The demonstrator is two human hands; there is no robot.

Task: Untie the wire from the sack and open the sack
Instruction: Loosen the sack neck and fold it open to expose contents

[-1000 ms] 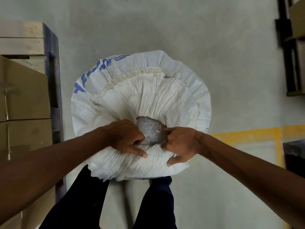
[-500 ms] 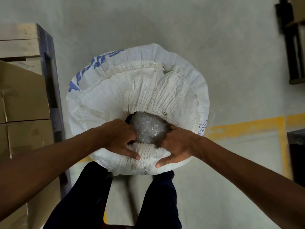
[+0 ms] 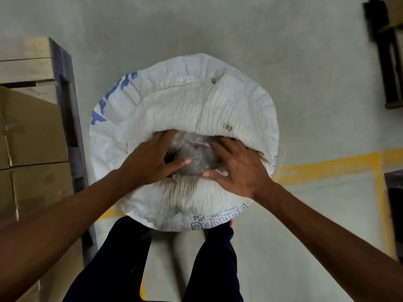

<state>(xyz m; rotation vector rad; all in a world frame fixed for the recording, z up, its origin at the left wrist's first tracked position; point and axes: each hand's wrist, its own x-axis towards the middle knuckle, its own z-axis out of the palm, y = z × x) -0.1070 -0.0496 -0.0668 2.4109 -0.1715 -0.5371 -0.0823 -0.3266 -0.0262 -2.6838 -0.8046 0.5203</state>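
The white sack (image 3: 185,110) stands on the floor (image 3: 218,29) before the person's legs, its mouth spread around a clear liner (image 3: 194,153). Left hand (image 3: 152,158) and right hand (image 3: 237,168) lie spread, fingers unclenched, on the liner. Near rim reads "C1 C2 C3 C4 C5 C6"; other blue print is unreadable.

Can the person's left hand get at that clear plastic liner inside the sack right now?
Probably yes: the left hand already lies on the clear plastic liner, exposed in the sack mouth, with nothing covering it.
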